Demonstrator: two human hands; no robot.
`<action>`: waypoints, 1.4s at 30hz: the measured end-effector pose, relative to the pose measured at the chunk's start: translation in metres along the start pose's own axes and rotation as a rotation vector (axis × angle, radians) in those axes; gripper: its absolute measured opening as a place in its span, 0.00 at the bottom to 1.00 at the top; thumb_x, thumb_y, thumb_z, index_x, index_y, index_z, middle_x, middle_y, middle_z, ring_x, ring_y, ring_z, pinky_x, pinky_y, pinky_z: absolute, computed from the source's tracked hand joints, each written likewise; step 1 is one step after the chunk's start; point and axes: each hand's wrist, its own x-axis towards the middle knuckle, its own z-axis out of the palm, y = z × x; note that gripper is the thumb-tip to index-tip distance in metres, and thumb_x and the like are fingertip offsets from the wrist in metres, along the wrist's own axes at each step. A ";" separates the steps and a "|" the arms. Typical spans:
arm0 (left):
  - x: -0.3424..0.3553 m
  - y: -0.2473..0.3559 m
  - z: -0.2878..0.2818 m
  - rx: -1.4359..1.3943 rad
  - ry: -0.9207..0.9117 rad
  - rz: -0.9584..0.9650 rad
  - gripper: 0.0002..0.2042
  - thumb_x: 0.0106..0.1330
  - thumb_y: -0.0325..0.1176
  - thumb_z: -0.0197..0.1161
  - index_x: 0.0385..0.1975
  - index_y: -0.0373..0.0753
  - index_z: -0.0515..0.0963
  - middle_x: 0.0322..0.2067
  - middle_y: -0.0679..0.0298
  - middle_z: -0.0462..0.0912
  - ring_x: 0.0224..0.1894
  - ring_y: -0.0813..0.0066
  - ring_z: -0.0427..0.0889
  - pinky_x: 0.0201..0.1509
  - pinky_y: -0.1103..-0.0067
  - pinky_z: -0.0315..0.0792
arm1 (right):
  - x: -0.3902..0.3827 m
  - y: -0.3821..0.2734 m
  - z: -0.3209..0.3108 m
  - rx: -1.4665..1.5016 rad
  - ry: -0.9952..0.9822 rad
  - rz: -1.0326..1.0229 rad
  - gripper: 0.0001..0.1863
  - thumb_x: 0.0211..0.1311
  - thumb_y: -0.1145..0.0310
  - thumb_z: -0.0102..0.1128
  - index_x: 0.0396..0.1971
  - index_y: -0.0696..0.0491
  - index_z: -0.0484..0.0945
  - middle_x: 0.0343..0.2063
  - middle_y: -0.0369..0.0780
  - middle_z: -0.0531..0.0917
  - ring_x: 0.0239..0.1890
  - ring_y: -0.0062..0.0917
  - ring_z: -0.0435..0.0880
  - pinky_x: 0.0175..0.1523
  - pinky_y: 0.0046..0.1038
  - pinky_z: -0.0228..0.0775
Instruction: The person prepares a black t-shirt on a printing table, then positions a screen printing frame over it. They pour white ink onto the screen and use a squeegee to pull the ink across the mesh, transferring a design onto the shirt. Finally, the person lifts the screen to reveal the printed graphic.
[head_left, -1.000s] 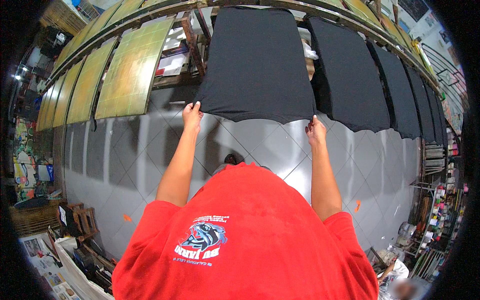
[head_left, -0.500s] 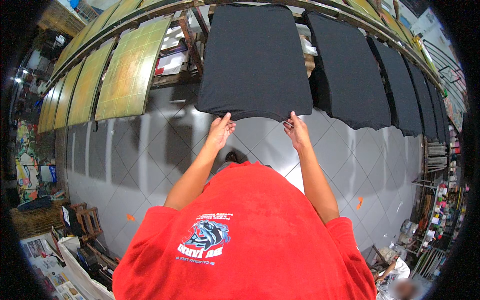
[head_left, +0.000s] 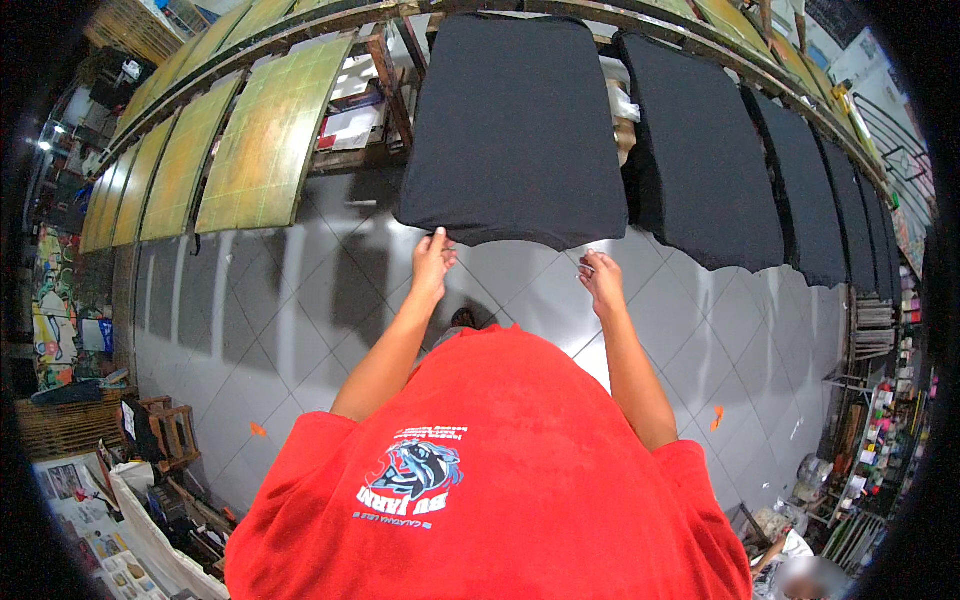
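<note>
A black T-shirt (head_left: pixel 515 130) is spread over a flat board in front of me, its near edge dipping in the middle like a neckline. At the left part of that edge is my left hand (head_left: pixel 431 268), thumb tip against the fabric. Its other fingers are loosely bent and apart from the thumb, with no cloth visible between them. My right hand (head_left: pixel 602 282) hovers just below the right part of the edge, separated from the shirt by a small gap. Its fingers are half curled and spread, and nothing shows in them.
More boards covered in black cloth (head_left: pixel 700 150) stand to the right. Bare yellowish boards (head_left: pixel 265 130) line the left side. A wooden frame (head_left: pixel 390 85) supports them, and grey floor tiles (head_left: pixel 330 260) lie below. A shelf of bottles (head_left: pixel 875 440) is at far right.
My right hand has let go of the shirt's near edge and dropped slightly away. My left hand has slid a little left and loosened. The edge hangs smoother now.
</note>
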 end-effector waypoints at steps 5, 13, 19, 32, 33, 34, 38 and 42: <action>0.027 0.037 -0.044 -0.050 0.185 0.077 0.20 0.65 0.52 0.60 0.40 0.40 0.71 0.31 0.66 0.74 0.27 0.79 0.75 0.27 0.83 0.70 | 0.015 -0.027 -0.031 0.246 0.112 0.047 0.20 0.65 0.45 0.53 0.35 0.49 0.73 0.33 0.34 0.78 0.38 0.22 0.76 0.45 0.27 0.66; 0.073 0.069 -0.041 0.137 0.034 0.008 0.13 0.63 0.47 0.63 0.36 0.45 0.72 0.24 0.72 0.72 0.23 0.81 0.71 0.29 0.80 0.70 | 0.069 -0.051 -0.024 0.332 0.189 0.062 0.09 0.65 0.57 0.58 0.32 0.45 0.74 0.31 0.31 0.78 0.33 0.19 0.76 0.41 0.30 0.68; 0.073 0.064 -0.040 -0.140 0.133 0.109 0.08 0.64 0.38 0.64 0.30 0.47 0.71 0.25 0.72 0.76 0.24 0.80 0.72 0.30 0.81 0.70 | 0.071 -0.040 -0.027 0.364 0.315 0.023 0.07 0.66 0.60 0.57 0.30 0.46 0.74 0.26 0.30 0.76 0.24 0.19 0.72 0.35 0.27 0.67; 0.071 0.075 -0.045 0.166 0.263 0.259 0.09 0.63 0.36 0.65 0.25 0.41 0.73 0.19 0.73 0.71 0.18 0.85 0.66 0.21 0.84 0.62 | 0.069 -0.032 -0.043 0.243 0.190 -0.070 0.08 0.65 0.60 0.58 0.32 0.48 0.72 0.21 0.29 0.71 0.21 0.17 0.68 0.30 0.23 0.65; 0.070 0.076 -0.047 0.195 0.234 0.185 0.10 0.64 0.38 0.65 0.26 0.42 0.73 0.20 0.73 0.71 0.19 0.85 0.66 0.21 0.85 0.62 | 0.066 -0.036 -0.040 0.256 0.224 -0.049 0.09 0.65 0.61 0.58 0.31 0.48 0.71 0.21 0.29 0.71 0.23 0.17 0.70 0.33 0.24 0.66; 0.070 0.076 -0.047 0.126 0.230 0.176 0.10 0.64 0.38 0.65 0.27 0.42 0.73 0.20 0.73 0.71 0.19 0.85 0.67 0.22 0.85 0.63 | 0.064 -0.036 -0.040 0.266 0.213 -0.033 0.08 0.65 0.60 0.58 0.32 0.48 0.72 0.22 0.29 0.72 0.24 0.17 0.70 0.34 0.24 0.66; 0.063 0.070 -0.051 -0.216 0.110 0.144 0.09 0.65 0.38 0.64 0.35 0.43 0.71 0.25 0.72 0.74 0.24 0.83 0.71 0.29 0.82 0.67 | 0.048 -0.031 -0.043 0.267 0.181 -0.007 0.09 0.66 0.60 0.57 0.36 0.48 0.72 0.26 0.30 0.74 0.29 0.18 0.73 0.38 0.26 0.67; 0.050 0.061 -0.057 -0.296 0.030 0.171 0.09 0.64 0.33 0.64 0.40 0.43 0.71 0.30 0.70 0.75 0.27 0.82 0.72 0.33 0.81 0.69 | 0.024 -0.010 -0.042 0.211 0.149 0.031 0.11 0.65 0.59 0.57 0.40 0.49 0.72 0.29 0.31 0.76 0.32 0.19 0.74 0.41 0.26 0.68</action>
